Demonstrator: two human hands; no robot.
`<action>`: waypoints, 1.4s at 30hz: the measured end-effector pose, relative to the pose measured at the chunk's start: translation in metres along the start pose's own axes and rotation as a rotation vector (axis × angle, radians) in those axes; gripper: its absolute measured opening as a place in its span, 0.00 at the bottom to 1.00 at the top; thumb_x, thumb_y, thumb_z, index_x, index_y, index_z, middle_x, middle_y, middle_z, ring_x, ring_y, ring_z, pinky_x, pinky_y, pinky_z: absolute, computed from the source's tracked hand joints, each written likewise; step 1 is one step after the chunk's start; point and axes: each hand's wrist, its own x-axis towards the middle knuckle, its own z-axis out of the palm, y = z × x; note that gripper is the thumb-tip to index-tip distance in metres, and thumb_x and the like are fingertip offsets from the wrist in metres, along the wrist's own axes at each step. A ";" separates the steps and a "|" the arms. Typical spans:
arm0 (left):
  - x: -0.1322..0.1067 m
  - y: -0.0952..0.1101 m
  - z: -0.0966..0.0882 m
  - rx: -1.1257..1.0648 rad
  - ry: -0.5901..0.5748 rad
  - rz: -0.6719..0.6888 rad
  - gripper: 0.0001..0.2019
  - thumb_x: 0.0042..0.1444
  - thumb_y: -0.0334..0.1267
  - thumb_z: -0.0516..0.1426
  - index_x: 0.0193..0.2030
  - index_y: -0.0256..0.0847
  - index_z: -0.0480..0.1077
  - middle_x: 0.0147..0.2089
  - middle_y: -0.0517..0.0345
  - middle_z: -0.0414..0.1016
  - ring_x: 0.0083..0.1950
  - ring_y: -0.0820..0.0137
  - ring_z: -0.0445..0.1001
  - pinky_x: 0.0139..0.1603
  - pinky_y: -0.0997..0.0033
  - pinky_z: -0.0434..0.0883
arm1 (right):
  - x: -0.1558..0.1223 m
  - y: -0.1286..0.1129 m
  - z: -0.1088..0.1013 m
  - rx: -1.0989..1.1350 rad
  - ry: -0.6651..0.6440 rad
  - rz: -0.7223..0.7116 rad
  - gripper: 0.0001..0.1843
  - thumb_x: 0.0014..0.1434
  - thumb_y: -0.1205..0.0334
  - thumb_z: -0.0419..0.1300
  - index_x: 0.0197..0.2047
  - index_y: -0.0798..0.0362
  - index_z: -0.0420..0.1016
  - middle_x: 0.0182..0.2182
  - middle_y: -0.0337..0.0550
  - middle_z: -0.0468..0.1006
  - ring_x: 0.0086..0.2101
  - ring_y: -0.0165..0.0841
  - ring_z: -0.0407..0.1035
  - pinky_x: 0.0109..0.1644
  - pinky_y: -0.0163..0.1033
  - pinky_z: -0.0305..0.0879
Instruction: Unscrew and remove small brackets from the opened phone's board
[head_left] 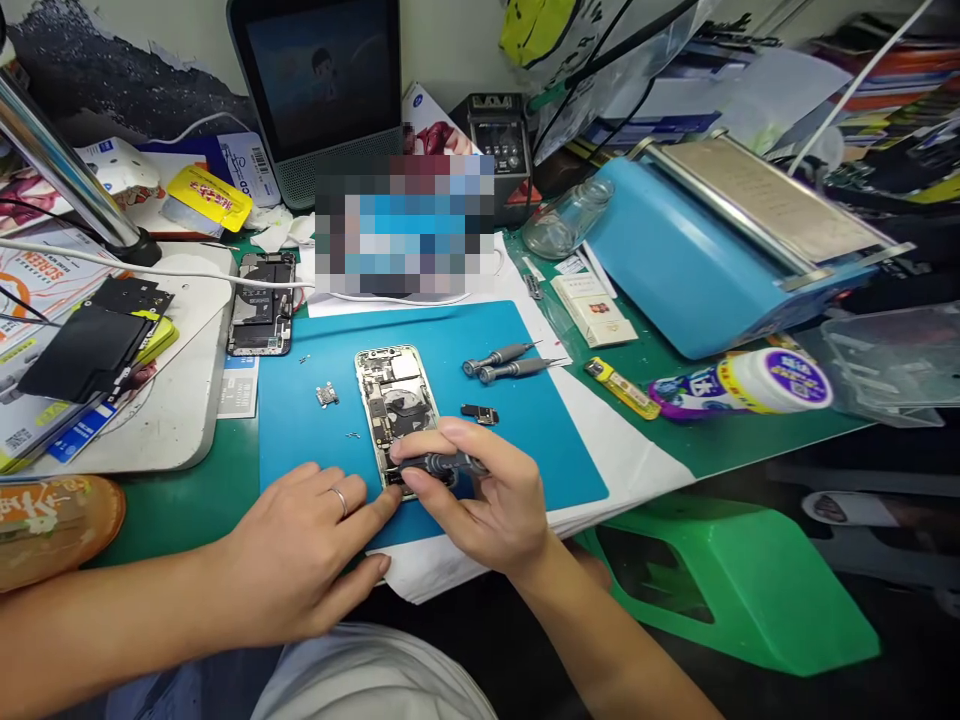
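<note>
An opened smartphone with a pale frame and exposed dark and silver innards (405, 385) lies on a flat, bright-blue rectangular work mat (540, 450) on a green tabletop (716, 440), its far end leaning toward 11 o'clock. The left hand (307, 540), wearing a plain silver ring (340, 500), comes in from 8 o'clock; its fingers are loosely spread and grasp nothing, the index fingertip touching the phone's near end. The right hand (499, 490), in from 4 o'clock, has its thumb and fingers closed around a slim dark-grey cylindrical screwdriver (442, 463) over the phone's lower part; whether the tool's tip touches anything inside cannot be told. From the phone, two more grey metal screwdrivers (506, 362) lie side by side at 2 o'clock, and a small black rectangular component (480, 413) at 3 o'clock. A small silvery irregular metal piece (327, 395) sits at 9 o'clock, with some tiny metal bits (352, 435) nearer the phone. At 10 o'clock, beyond the mat's corner, rests a second opened black phone (262, 305).
</note>
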 end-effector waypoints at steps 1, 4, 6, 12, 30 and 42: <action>0.000 0.000 0.000 -0.001 -0.001 0.000 0.18 0.69 0.41 0.53 0.61 0.35 0.66 0.37 0.56 0.71 0.35 0.65 0.70 0.33 0.62 0.59 | 0.000 0.001 0.000 -0.016 -0.005 -0.021 0.38 0.65 0.75 0.61 0.73 0.49 0.53 0.44 0.48 0.83 0.43 0.35 0.80 0.47 0.42 0.82; 0.001 0.000 0.000 0.005 -0.007 0.003 0.16 0.68 0.41 0.53 0.59 0.36 0.67 0.36 0.57 0.71 0.34 0.65 0.69 0.32 0.62 0.57 | 0.000 0.003 0.000 -0.061 -0.004 -0.113 0.35 0.68 0.68 0.61 0.74 0.53 0.53 0.46 0.54 0.82 0.43 0.37 0.80 0.42 0.42 0.82; 0.002 -0.001 0.000 0.011 -0.010 0.006 0.17 0.68 0.42 0.53 0.59 0.36 0.67 0.36 0.57 0.71 0.34 0.65 0.69 0.32 0.62 0.57 | 0.000 0.004 -0.001 -0.089 0.026 -0.159 0.31 0.70 0.65 0.60 0.72 0.55 0.57 0.45 0.55 0.83 0.42 0.37 0.80 0.41 0.41 0.81; 0.002 -0.002 0.001 0.031 -0.009 0.010 0.18 0.69 0.43 0.53 0.59 0.36 0.67 0.37 0.56 0.72 0.34 0.64 0.70 0.32 0.61 0.59 | 0.004 -0.002 -0.001 -0.115 0.037 -0.161 0.32 0.67 0.74 0.59 0.71 0.54 0.59 0.45 0.53 0.83 0.41 0.36 0.79 0.41 0.41 0.81; -0.001 -0.002 0.001 0.057 0.006 0.018 0.18 0.69 0.44 0.52 0.60 0.37 0.67 0.38 0.56 0.72 0.35 0.65 0.72 0.32 0.62 0.60 | 0.010 -0.005 0.010 -0.234 0.151 -0.149 0.29 0.66 0.72 0.60 0.69 0.51 0.64 0.43 0.48 0.84 0.36 0.34 0.78 0.36 0.39 0.78; 0.001 -0.002 0.000 0.044 -0.013 -0.001 0.14 0.69 0.45 0.51 0.53 0.39 0.70 0.39 0.54 0.74 0.37 0.63 0.73 0.33 0.61 0.62 | 0.006 -0.003 0.012 -0.327 0.129 -0.219 0.28 0.67 0.66 0.62 0.68 0.53 0.63 0.40 0.48 0.83 0.38 0.35 0.78 0.39 0.38 0.78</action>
